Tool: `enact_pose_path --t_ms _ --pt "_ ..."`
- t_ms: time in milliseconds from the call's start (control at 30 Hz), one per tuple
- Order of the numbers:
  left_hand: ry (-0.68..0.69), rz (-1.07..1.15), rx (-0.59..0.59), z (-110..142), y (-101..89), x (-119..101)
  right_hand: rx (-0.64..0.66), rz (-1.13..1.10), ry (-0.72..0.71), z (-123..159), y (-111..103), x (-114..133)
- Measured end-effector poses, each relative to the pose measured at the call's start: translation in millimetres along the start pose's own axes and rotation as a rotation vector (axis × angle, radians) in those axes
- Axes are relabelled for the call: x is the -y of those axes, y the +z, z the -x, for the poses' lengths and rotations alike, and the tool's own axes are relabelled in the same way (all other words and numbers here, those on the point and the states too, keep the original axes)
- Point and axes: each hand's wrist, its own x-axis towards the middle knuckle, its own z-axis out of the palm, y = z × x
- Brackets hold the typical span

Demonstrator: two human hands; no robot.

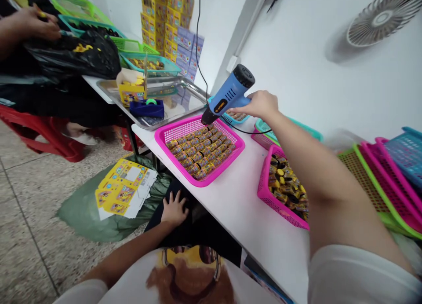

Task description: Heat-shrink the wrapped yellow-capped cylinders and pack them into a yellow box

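My right hand [260,105] is closed round the handle of a blue heat gun [229,94]. Its black nozzle points down at the far edge of a pink basket [171,132] on the white table [237,203]. The basket holds rows of small wrapped bottles [199,152] lying side by side. My left hand [174,208] rests flat on my dark-trousered knee below the table edge, fingers spread, holding nothing.
A second pink basket [265,185] of loose yellow-and-black bottles sits to the right, with stacked coloured baskets [392,172] beyond. A steel tray [184,102] with a blue tape dispenser [147,108] lies farther left. Another person's hand [34,22] works over a black bag [72,53]. Flat yellow cartons [123,187] lie on the floor.
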Motion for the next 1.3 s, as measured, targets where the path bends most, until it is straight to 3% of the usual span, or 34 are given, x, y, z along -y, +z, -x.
enact_pose_path --t_ms 233,700,1033,1300 --pt "-0.007 0.016 0.002 -0.1 -0.5 2.2 0.029 -0.015 -0.055 -1.0 -0.1 3.4" --pt "0.011 -0.003 0.024 0.4 -1.1 -1.4 0.16 0.127 -0.064 29.7 -30.6 -24.8" --pt "0.01 -0.001 0.029 0.5 -0.9 -0.2 0.199 0.22 -0.062 42.4 -32.2 -55.5" --pt "0.018 0.005 0.027 0.5 0.1 0.3 0.175 0.144 -0.08 53.4 -37.1 -33.7"
